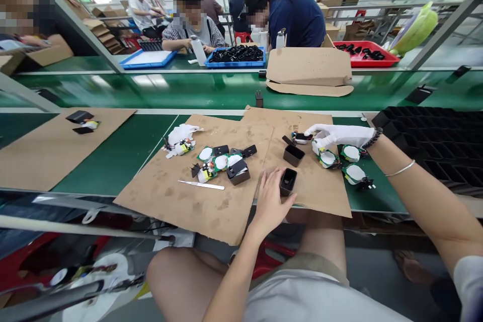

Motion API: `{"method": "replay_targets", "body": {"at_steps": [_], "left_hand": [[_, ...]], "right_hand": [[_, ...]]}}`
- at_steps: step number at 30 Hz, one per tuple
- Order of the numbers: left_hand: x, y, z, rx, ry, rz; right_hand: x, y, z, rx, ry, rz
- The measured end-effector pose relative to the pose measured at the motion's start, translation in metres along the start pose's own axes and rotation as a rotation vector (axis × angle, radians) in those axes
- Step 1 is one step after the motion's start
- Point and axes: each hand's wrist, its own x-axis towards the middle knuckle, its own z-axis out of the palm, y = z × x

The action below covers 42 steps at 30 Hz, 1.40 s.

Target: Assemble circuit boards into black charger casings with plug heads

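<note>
My left hand (269, 201), bare, has its fingers and thumb around a small black charger housing (288, 181) whose open end faces up, on the cardboard. My right hand (326, 137) wears a white glove. Its forefinger stretches left to a small circuit assembly with a black part (302, 137), thumb and forefinger apart; whether it touches the assembly is hard to tell. Just below that lies a second open black housing (293, 155). Under and beside the gloved hand sit circuit boards with round white faces, one (327, 159) partly covered, another (355, 174) farther right.
Left on the cardboard (158, 193) lie white tweezers (202, 184), several boards and a filled housing (238, 173). A black compartment tray (433, 146) stands at right. Beyond, a black plug charger (259, 98) rests on the green belt (196, 93). Co-workers sit across the line.
</note>
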Motion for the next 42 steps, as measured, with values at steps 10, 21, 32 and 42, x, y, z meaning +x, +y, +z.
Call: {"method": "replay_targets", "body": {"at_steps": [10,21,32,42], "left_hand": [[-0.001,0.004,-0.011,-0.128,-0.094,-0.065],[0.001,0.005,-0.012,-0.292,-0.092,-0.199],[-0.006,0.038,-0.030,-0.429,0.220,-0.086],[-0.014,0.059,-0.067,-0.142,0.295,0.112]], "right_hand": [[-0.007,-0.004,0.010,0.380,0.153,-0.216],[-0.057,-0.016,0.108,0.647,0.463,-0.386],[-0.060,0.015,0.185,0.232,1.029,-0.731],[-0.050,-0.005,0.244,0.110,1.139,-1.004]]}}
